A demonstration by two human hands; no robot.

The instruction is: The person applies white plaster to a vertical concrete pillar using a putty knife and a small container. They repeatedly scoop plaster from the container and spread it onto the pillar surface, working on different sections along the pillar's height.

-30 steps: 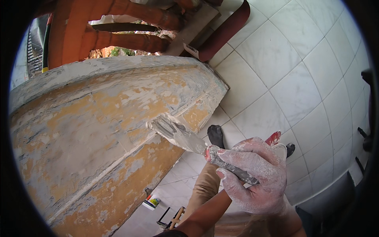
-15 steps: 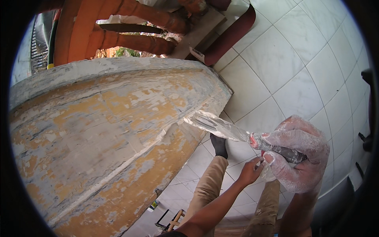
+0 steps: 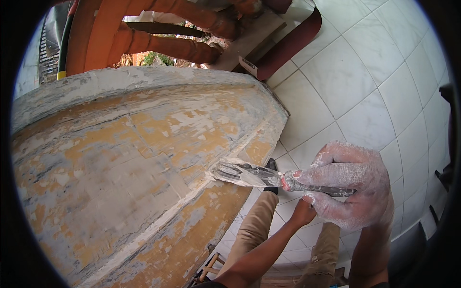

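My right hand [image 3: 353,177], coated in white powder, grips the dark handle of a putty knife [image 3: 247,174]. Pale paste coats its blade, whose tip rests at a ridge along the weathered panel [image 3: 110,158] with patchy yellow, grey and white filler. Behind and below it, my left hand [image 3: 301,215] is closed; whatever its fingertips hold is hidden by the right hand.
An orange railing with turned balusters [image 3: 177,50] stands beyond the panel, beside a maroon curved piece [image 3: 293,43]. White tiled floor [image 3: 365,72] lies right of the panel; my trousered legs [image 3: 252,225] are below, near a wooden frame [image 3: 213,266].
The blade moved off the ridge to the right, then came back left onto it. My left hand rose into fuller view behind the right one. The surroundings shifted rightward in the picture.
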